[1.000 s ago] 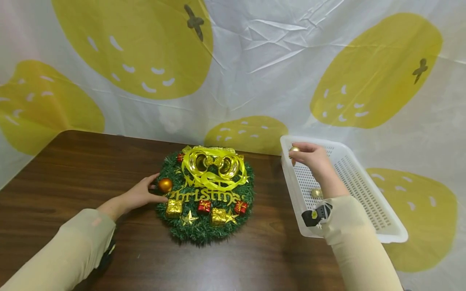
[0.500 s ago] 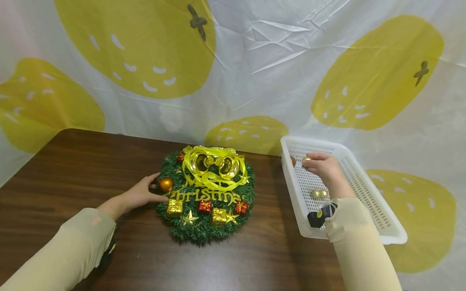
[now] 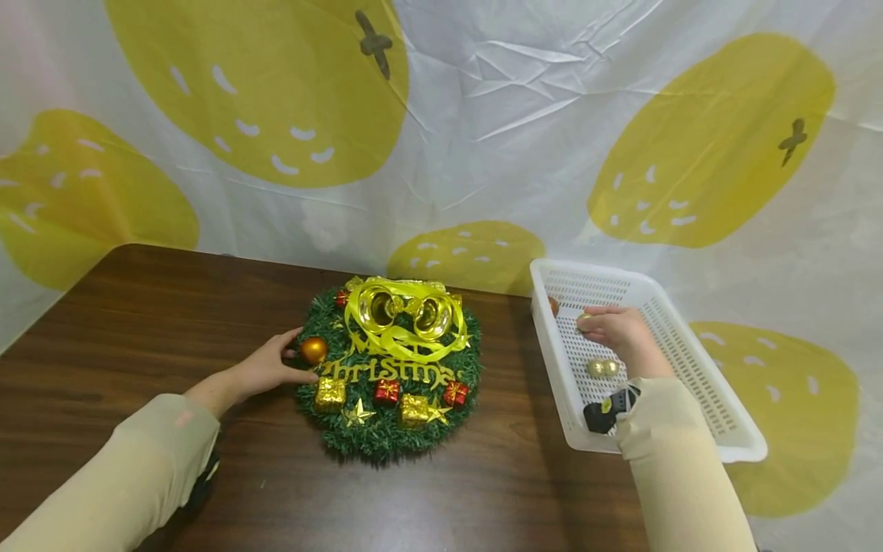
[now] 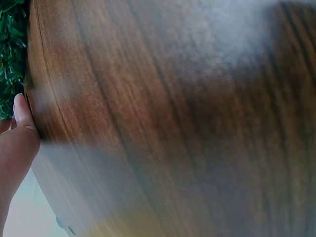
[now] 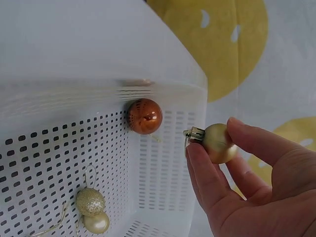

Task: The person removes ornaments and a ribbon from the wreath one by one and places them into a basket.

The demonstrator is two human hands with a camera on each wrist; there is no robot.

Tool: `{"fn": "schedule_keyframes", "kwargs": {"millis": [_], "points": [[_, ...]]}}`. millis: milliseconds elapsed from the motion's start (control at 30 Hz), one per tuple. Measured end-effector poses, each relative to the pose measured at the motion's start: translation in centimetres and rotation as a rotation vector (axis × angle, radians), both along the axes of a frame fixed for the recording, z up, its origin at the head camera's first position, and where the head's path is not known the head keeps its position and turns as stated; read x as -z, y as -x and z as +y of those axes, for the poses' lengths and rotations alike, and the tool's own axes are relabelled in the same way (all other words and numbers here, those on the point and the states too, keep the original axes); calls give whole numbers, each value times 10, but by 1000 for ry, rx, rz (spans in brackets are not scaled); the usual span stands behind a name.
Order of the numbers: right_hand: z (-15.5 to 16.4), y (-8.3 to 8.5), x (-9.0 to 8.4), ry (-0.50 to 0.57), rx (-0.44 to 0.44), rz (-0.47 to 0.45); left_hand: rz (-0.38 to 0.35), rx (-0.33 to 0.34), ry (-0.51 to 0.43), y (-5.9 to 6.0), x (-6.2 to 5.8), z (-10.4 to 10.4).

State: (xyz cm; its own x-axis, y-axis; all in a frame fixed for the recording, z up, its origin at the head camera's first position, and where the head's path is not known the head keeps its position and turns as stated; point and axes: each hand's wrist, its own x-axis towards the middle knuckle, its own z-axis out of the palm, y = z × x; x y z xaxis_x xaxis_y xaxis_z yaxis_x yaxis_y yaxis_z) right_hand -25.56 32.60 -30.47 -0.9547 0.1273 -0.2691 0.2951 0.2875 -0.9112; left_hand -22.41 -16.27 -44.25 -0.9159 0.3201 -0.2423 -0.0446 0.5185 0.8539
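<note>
In the head view my left hand (image 3: 265, 366) rests against the left edge of a green Christmas wreath (image 3: 375, 445), with thumb and fingers spread beside an orange bauble (image 3: 313, 350). The left wrist view shows the thumb (image 4: 23, 112) straight along the greenery (image 4: 12, 54). Over the white basket (image 3: 552, 391), my right hand (image 3: 624, 337) pinches a small gold bauble (image 5: 217, 143) between thumb and fingers. Its metal cap points away from the palm. An orange bauble (image 5: 144, 116) lies near the basket wall, and two gold baubles (image 5: 94, 210) touch each other on the basket's floor.
Gold bells (image 3: 407, 310) with yellow ribbon, gold lettering and small red and gold gift boxes (image 3: 414, 411) decorate the wreath. The brown wooden table (image 3: 276, 475) meets a fruit-print cloth (image 3: 476, 169) at its back edge. The basket stands at the table's right.
My right hand has moved right and toward me from the basket's far left corner, then lower into the basket, still pinching the gold bauble. The left hand stays by the wreath.
</note>
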Motion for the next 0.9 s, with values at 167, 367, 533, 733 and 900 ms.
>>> {"fn": "schedule_keyframes", "kwargs": {"millis": [167, 367, 533, 733, 900], "points": [[1, -2, -1, 29, 29, -19, 1, -2, 0, 0, 0, 0], [3, -3, -4, 45, 53, -51, 6, 0, 8, -2, -2, 1], [4, -3, -11, 57, 34, -36, 3, 0, 7, -2, -3, 1], [-10, -2, -24, 16, 2, -9, 4, 0, 21, -2, -3, 1], [-32, -3, -33, 58, -55, 49, 5, -7, 25, -3, -3, 2]]}}
